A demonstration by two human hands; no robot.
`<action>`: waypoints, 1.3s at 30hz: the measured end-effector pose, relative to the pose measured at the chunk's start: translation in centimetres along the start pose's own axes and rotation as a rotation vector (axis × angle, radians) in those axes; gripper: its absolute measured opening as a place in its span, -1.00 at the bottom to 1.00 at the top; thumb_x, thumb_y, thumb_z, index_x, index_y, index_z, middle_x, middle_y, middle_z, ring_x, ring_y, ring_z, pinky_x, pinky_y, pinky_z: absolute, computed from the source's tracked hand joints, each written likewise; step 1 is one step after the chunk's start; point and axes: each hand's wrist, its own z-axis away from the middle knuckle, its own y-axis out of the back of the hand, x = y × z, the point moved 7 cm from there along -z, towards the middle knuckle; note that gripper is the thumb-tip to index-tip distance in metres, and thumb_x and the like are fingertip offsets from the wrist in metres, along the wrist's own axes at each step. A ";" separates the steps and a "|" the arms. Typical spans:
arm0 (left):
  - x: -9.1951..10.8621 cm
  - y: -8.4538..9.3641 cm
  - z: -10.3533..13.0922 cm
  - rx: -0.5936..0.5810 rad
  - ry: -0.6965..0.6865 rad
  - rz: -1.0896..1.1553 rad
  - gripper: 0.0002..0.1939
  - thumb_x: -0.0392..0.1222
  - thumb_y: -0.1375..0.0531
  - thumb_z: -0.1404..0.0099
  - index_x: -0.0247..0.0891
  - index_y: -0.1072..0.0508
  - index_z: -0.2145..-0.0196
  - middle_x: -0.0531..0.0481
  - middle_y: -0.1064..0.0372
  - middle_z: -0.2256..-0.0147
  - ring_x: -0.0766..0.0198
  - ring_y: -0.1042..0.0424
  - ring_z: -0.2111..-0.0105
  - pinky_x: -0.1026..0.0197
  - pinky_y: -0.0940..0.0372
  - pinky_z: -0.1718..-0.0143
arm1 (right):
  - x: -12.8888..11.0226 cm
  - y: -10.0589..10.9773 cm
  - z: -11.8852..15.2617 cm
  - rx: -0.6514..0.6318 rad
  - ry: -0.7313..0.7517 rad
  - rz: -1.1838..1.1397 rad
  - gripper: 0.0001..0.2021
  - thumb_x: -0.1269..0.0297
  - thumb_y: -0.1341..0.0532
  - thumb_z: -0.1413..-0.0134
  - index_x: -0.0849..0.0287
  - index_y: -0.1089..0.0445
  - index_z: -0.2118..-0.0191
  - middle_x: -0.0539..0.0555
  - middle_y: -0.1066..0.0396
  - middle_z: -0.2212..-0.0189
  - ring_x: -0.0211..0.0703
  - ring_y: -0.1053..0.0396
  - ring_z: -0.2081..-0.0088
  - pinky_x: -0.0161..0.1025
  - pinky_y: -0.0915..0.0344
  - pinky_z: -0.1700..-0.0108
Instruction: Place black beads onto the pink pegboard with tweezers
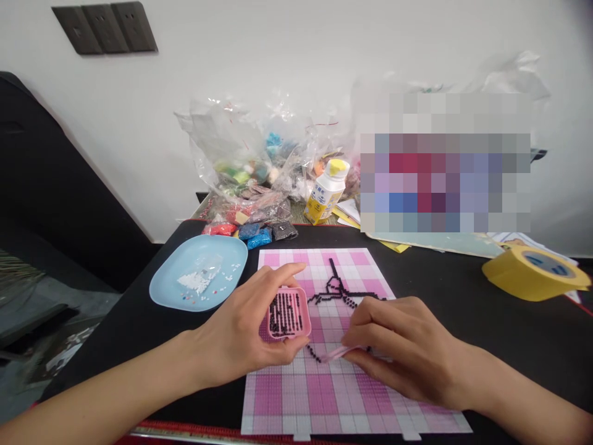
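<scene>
A small pink tray (307, 314) with rows of black beads is held between the thumb and fingers of my left hand (252, 318), over the left part of a pink and white checked pegboard (296, 395). My right hand (403, 346) pinches pale pink tweezers (337, 353), whose tip is at a curved line of black beads (314, 353) on the pegboard. More black beads form an outline (340, 287) higher on the board; my right hand covers part of the board.
A light blue plate (164, 278) with a bag of white beads stands at the left. Behind are bead packets (259, 238), clear plastic bags (227, 136) and a white and yellow bottle (327, 191). A yellow tape roll (509, 272) lies at the right.
</scene>
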 end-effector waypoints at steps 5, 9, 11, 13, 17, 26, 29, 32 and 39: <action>0.0 -0.1 -0.1 0.010 -0.017 -0.007 -0.28 -0.29 -0.28 -0.23 -0.25 -0.04 -0.25 -0.02 -0.34 0.13 0.23 -0.37 0.17 0.20 -0.32 0.09 | 0.0 -0.2 -0.1 -0.015 0.005 -0.004 -0.89 0.35 -0.09 -0.33 0.19 -0.35 0.20 0.01 -0.32 0.41 -0.32 -0.23 0.47 -0.36 -0.14 0.46; 0.0 -0.1 -0.1 0.005 -0.015 -0.009 -0.28 -0.29 -0.27 -0.23 -0.24 -0.03 -0.25 -0.02 -0.33 0.13 0.22 -0.37 0.16 0.19 -0.32 0.09 | 0.1 -0.4 -0.1 -0.034 0.007 -0.013 -0.87 0.35 -0.07 -0.34 0.19 -0.36 0.20 0.01 -0.33 0.41 -0.32 -0.23 0.47 -0.36 -0.15 0.45; 0.0 -0.1 0.0 0.003 -0.015 -0.007 -0.28 -0.29 -0.27 -0.24 -0.23 -0.03 -0.26 -0.02 -0.33 0.12 0.22 -0.37 0.16 0.19 -0.32 0.09 | 0.1 -0.4 -0.1 -0.037 0.008 -0.017 -0.86 0.34 -0.07 -0.34 0.18 -0.36 0.19 0.01 -0.33 0.41 -0.32 -0.22 0.47 -0.35 -0.15 0.46; 0.0 -0.1 0.0 -0.003 -0.011 -0.002 -0.27 -0.29 -0.27 -0.24 -0.23 -0.02 -0.26 -0.02 -0.33 0.13 0.22 -0.37 0.17 0.20 -0.32 0.10 | 0.0 -0.4 0.0 -0.035 0.009 -0.020 -0.87 0.33 -0.07 -0.34 0.18 -0.36 0.18 0.01 -0.33 0.40 -0.31 -0.22 0.47 -0.35 -0.15 0.46; 0.0 -0.1 0.1 -0.005 -0.011 0.004 -0.27 -0.28 -0.27 -0.24 -0.23 -0.02 -0.26 -0.02 -0.32 0.12 0.22 -0.37 0.17 0.19 -0.32 0.09 | 0.1 -0.5 0.1 -0.040 0.005 -0.029 -0.87 0.34 -0.08 -0.33 0.17 -0.37 0.18 0.01 -0.34 0.38 -0.31 -0.22 0.47 -0.34 -0.16 0.45; 0.1 -0.1 0.0 -0.008 -0.018 -0.003 -0.27 -0.29 -0.27 -0.23 -0.24 -0.03 -0.26 -0.02 -0.33 0.14 0.23 -0.38 0.18 0.20 -0.33 0.11 | 0.0 -0.4 0.0 -0.043 0.024 -0.008 -0.86 0.34 -0.07 -0.34 0.18 -0.36 0.17 0.02 -0.37 0.36 -0.32 -0.26 0.47 -0.34 -0.18 0.45; 0.2 -0.1 0.0 -0.003 -0.025 0.000 -0.28 -0.29 -0.27 -0.24 -0.24 -0.03 -0.26 -0.02 -0.34 0.14 0.23 -0.38 0.19 0.19 -0.33 0.10 | 0.1 -0.4 0.0 -0.036 0.029 0.005 -0.87 0.34 -0.07 -0.34 0.18 -0.36 0.17 0.02 -0.37 0.36 -0.33 -0.26 0.47 -0.34 -0.18 0.45; 0.2 0.0 0.0 0.001 -0.024 -0.001 -0.28 -0.30 -0.27 -0.23 -0.25 -0.03 -0.25 -0.03 -0.34 0.14 0.22 -0.38 0.18 0.18 -0.33 0.09 | 0.1 -0.3 -0.1 -0.008 0.037 0.015 -0.88 0.34 -0.08 -0.33 0.19 -0.35 0.18 0.03 -0.37 0.36 -0.33 -0.27 0.46 -0.35 -0.18 0.46; -0.1 -0.2 0.1 -0.016 -0.015 -0.007 -0.27 -0.30 -0.28 -0.23 -0.20 -0.02 -0.26 -0.05 -0.34 0.12 0.19 -0.40 0.17 0.16 -0.34 0.10 | 0.2 0.6 0.2 0.126 -0.005 0.100 -0.92 0.35 -0.10 -0.32 0.19 -0.31 0.16 0.02 -0.38 0.35 -0.32 -0.37 0.38 -0.36 -0.23 0.44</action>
